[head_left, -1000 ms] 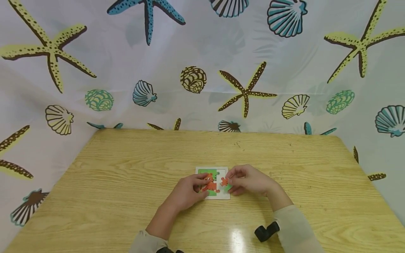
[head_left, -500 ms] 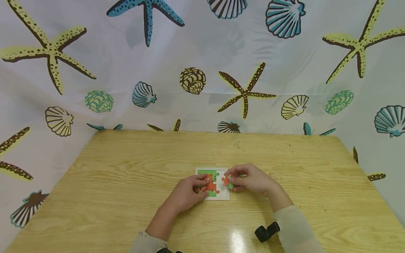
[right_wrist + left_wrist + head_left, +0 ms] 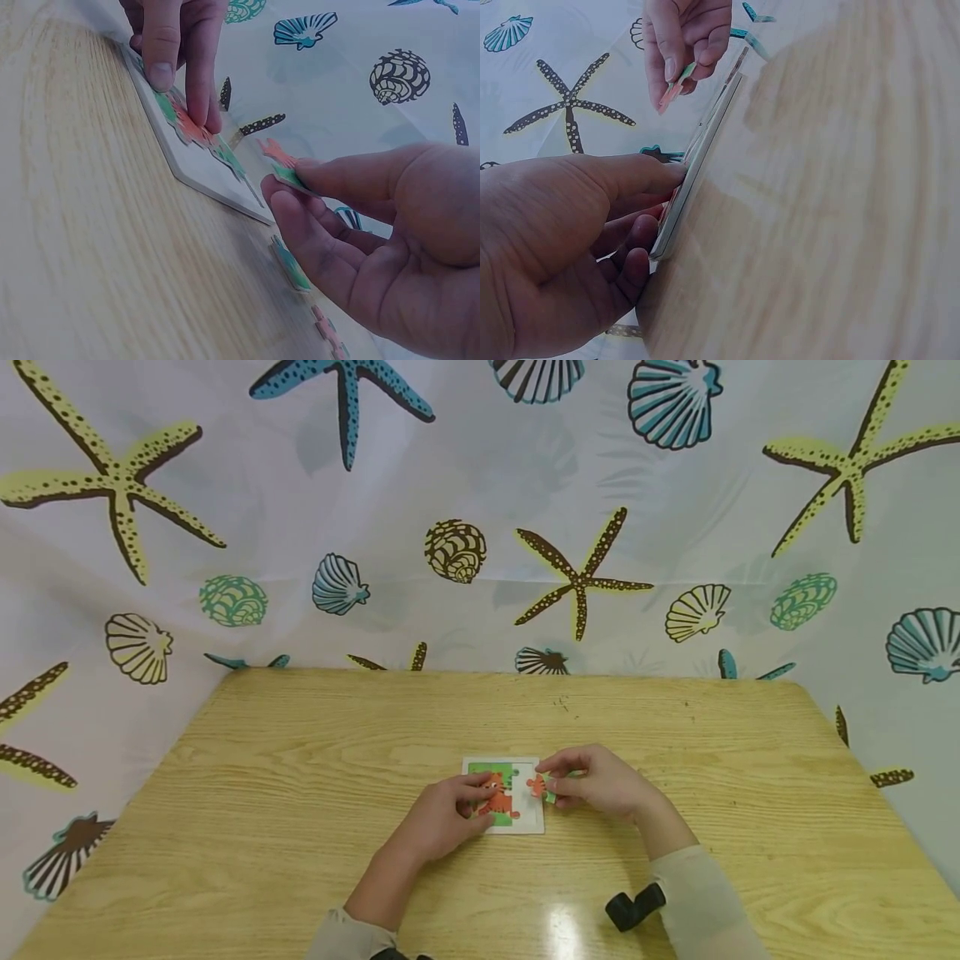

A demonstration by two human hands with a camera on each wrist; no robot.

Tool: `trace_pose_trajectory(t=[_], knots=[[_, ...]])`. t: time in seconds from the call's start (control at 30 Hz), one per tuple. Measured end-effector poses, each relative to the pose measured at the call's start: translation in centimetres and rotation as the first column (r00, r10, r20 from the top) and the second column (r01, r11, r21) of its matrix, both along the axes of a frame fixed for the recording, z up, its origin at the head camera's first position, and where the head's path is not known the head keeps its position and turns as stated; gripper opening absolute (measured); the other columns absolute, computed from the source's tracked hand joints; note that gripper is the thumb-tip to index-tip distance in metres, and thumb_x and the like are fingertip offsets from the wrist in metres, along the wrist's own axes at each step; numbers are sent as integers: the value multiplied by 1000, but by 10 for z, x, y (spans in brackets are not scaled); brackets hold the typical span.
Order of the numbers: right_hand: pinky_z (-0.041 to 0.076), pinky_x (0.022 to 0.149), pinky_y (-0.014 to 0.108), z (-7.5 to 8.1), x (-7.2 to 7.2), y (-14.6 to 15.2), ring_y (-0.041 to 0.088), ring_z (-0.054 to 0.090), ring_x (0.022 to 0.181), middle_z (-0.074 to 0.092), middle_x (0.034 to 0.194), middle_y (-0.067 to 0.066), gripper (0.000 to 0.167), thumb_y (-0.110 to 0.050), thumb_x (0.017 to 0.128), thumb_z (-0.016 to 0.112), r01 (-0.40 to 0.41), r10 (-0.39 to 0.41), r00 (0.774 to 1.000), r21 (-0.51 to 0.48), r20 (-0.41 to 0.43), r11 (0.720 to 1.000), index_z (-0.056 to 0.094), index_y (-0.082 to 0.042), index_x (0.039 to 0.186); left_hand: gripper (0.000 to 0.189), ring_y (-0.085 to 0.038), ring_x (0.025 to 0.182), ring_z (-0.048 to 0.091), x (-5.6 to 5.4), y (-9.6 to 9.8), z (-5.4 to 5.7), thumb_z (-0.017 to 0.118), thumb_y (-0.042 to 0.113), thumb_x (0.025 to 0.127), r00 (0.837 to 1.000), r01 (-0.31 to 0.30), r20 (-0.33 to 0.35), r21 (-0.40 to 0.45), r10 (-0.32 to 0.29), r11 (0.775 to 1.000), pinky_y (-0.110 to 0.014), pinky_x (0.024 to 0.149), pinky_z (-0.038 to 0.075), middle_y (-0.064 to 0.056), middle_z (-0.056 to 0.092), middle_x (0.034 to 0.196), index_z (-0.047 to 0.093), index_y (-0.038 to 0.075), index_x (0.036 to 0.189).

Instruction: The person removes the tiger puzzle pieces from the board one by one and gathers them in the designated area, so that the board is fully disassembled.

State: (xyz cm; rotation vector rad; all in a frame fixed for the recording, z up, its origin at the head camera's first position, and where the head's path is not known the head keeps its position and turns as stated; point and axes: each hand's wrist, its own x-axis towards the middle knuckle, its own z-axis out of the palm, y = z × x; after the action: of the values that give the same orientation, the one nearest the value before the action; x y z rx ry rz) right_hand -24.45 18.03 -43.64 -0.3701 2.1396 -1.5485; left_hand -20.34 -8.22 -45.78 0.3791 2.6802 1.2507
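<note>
A small white puzzle tray [image 3: 530, 817] lies mid-table, its left half filled with joined pieces of an orange tiger [image 3: 498, 802] on green. The right half shows bare white in the right wrist view. My left hand [image 3: 444, 814] rests on the joined pieces, thumb and fingers pressing from the left side. Just off the tray's right edge, my right hand [image 3: 603, 783] pinches a loose orange and green puzzle piece [image 3: 279, 154] between thumb and fingers. That piece is raised above the tray and tilted. Part of it is hidden by the fingers.
In the right wrist view, a blue-green puzzle piece [image 3: 291, 264] and a red and green one [image 3: 328, 334] lie on the wooden table [image 3: 300, 760] under the right hand. A white shell-and-starfish cloth [image 3: 420, 477] hangs behind the table.
My right hand has shifted slightly right and away from me with the puzzle piece, whose tilt has changed a little. The left hand stays on the tray.
</note>
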Motion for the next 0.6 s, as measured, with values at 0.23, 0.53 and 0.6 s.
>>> trace_pose_trajectory(t=[0.23,0.53,0.6], knots=[[60,81,34,-1,-2,3,18,68,87,62,107,13,28,-5,103,63,4,-4,999,24,-32,1000,69,5,128,39,-13,85,51,0,0,1,80,10,92,1000,-6,-4,4,6,1000,-25,73,43,-5,61,148,74,6,129],[61,82,35,1,-1,5,18,68,89,65,114,15,26,-5,103,63,32,-29,998,55,-55,998,71,3,127,39,-13,83,51,0,0,0,80,9,92,1000,4,2,10,-4,1000,-25,70,42,-8,61,147,74,4,129],[61,82,35,1,-1,6,18,68,90,66,116,15,27,-6,103,63,40,-37,998,59,-52,997,70,3,128,38,-14,81,50,0,0,0,79,8,92,1000,6,8,23,-6,1000,-25,69,41,-8,61,147,73,3,130]])
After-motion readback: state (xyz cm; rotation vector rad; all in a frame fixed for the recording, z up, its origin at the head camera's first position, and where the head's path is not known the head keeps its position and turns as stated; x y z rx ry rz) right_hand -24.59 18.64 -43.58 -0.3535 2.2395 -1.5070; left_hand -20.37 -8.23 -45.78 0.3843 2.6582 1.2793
